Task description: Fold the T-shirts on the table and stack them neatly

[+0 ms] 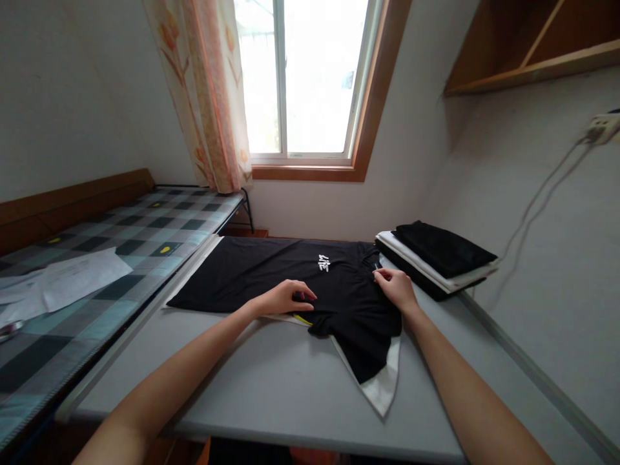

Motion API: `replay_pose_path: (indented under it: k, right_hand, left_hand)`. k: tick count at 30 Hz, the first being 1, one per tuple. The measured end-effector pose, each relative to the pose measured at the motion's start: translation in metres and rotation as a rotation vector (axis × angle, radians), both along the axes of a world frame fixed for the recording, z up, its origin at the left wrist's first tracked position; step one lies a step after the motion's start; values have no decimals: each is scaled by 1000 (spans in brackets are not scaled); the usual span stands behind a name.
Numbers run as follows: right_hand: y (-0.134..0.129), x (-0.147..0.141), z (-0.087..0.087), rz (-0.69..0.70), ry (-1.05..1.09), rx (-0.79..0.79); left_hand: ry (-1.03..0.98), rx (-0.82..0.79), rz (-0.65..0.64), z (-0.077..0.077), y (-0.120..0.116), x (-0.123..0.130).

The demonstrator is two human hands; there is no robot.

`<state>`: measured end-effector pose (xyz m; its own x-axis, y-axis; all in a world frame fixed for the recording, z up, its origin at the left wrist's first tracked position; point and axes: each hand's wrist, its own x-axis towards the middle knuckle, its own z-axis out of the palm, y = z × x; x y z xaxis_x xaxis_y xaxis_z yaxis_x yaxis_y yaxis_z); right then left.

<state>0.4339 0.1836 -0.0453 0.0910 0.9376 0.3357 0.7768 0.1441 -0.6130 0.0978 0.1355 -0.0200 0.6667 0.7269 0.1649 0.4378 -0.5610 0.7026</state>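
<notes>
A black shirt (271, 268) with white lettering lies sideways across the grey table (271, 381), its collar end to the right. White cloth shows beneath its hem and at the near sleeve. My left hand (285, 298) rests at the shirt's near edge, thumb and fingers apart with nothing between them. Near the collar, my right hand (394, 287) has its fingertips pinched on the black fabric. A stack of folded black and white clothes (440, 252) sits just beyond my right hand.
A bed with a checked cover (159, 223) and papers (72, 281) on it stands left of the table. Behind are a window (314, 77) and a curtain (208, 97). A wooden shelf (537, 71) and cables (537, 194) are at the right wall.
</notes>
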Motion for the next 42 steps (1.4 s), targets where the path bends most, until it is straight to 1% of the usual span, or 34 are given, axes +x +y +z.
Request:
replay_pose_path:
  k: [2,3,5,8,11,14,18,22,28,31,34,36,38,40,42]
  right_hand:
    - [-1,2,-1,-24,37,-20]
    - [-1,2,-1,-36,43,-30]
    - [-1,1,-3,-60,39,-43]
    - [-1,0,-6,-76,23,-47]
    - [-1,-1,-6,-57,41,-41]
    - [-2,-2,-6,-11,77,-39]
    - [-1,-3,-7,2,98,-28]
    - [1,-3,-9,-2,148,-29]
    - [0,-3,-6,15,204,-26]
    - [-5,-6,2,97,203,-6]
    - [-13,-14,13,248,152,10]
    - [-20,-21,18,364,129,-22]
    - [-24,-27,21,457,111,-60]
    - [-26,-31,20,495,88,-75]
    - [-25,-31,17,491,66,-77]
  left_hand:
    - [52,-41,-151,9,-5,10]
    - [84,-56,-203,13,-5,14]
    - [139,-76,-266,19,-3,22]
    - [177,-58,-352,24,3,35]
    - [238,-38,-442,27,7,45]
    - [277,-25,-456,29,8,49]
    - [248,-4,-471,27,6,49]
    - [203,-72,-475,22,4,50]
    - [55,-140,-480,14,4,53]
    - [14,-181,-446,14,5,52]
    - [69,-219,-403,20,5,47]
    - [151,-224,-427,25,5,42]
    - [214,-224,-497,28,5,37]
    - [232,-214,-533,29,5,35]
    - [213,-192,-504,27,6,35]
